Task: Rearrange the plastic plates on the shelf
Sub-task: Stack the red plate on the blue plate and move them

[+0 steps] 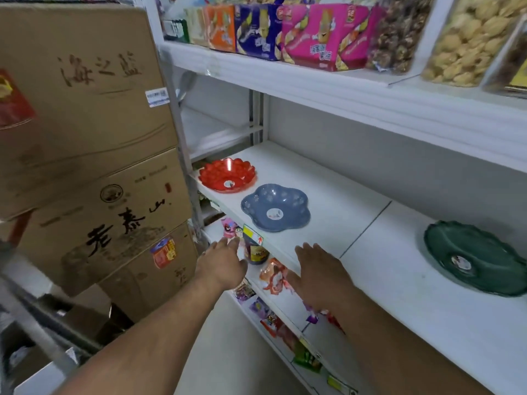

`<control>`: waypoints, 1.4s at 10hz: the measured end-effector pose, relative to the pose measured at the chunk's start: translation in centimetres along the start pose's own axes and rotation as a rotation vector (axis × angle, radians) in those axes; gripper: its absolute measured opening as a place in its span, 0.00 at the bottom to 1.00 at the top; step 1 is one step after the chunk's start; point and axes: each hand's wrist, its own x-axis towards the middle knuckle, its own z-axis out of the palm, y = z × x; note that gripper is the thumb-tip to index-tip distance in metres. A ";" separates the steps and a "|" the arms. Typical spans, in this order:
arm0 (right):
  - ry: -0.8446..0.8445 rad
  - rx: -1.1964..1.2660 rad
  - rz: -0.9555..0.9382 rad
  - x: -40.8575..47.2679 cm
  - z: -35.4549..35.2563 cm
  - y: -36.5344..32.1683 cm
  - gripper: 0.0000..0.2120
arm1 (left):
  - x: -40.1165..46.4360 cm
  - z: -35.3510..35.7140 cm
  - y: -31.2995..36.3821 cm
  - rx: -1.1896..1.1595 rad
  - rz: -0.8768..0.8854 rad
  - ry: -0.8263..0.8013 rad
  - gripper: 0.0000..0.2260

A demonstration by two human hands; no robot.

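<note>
Three plastic plates lie on the white middle shelf (356, 218). A red scalloped plate (226, 175) sits at the far left end. A blue flower-shaped plate (275, 208) lies just right of it, near the front edge. A dark green wavy plate (474, 256) rests far to the right. My left hand (224, 262) hovers in front of the shelf edge, below the blue plate, fingers apart and holding nothing. My right hand (320, 270) is flat over the shelf's front edge, right of the blue plate, also holding nothing.
Stacked cardboard boxes (85, 138) stand close on the left. The upper shelf (342, 89) carries colourful snack boxes (285, 32) and clear bags of biscuits. A lower shelf below my hands holds a dark jar (256, 252) and snack packets (275, 276). A price tag (252, 235) hangs on the shelf edge.
</note>
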 end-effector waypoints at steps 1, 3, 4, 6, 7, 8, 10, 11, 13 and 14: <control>0.002 0.003 0.015 2.3 -0.2 -1.0 0.35 | 2.1 -0.3 -1.7 -0.035 -0.011 -0.006 0.32; 0.040 0.041 0.024 7.4 -0.5 -1.1 0.36 | 7.4 -0.9 -2.7 -0.067 -0.032 -0.012 0.31; 0.072 0.046 0.002 10.0 -0.8 -0.6 0.35 | 10.2 -1.3 -3.0 -0.085 -0.046 0.013 0.31; 0.117 0.076 0.021 14.3 -1.9 -0.1 0.34 | 15.0 -2.2 -4.2 -0.114 -0.053 0.018 0.32; 0.098 0.091 0.048 15.8 -2.5 0.0 0.34 | 17.7 -2.9 -5.1 -0.145 -0.061 0.024 0.32; 0.098 0.099 0.079 17.1 -2.7 0.2 0.34 | 20.7 -4.0 -6.2 -0.208 -0.094 0.065 0.32; 0.108 0.153 0.218 19.8 -2.0 -0.4 0.36 | 28.2 -5.2 -9.7 -0.437 -0.158 0.178 0.27; 0.162 0.170 0.309 20.9 -1.9 -1.0 0.34 | 32.2 -5.2 -11.2 -0.533 -0.196 0.209 0.25; 0.541 0.467 0.600 22.1 0.1 -2.0 0.08 | 36.4 -4.0 -12.9 -0.680 -0.338 0.064 0.17; 0.612 0.561 0.811 22.0 1.1 -2.2 0.08 | 37.9 -3.7 -13.5 -0.799 -0.416 -0.027 0.15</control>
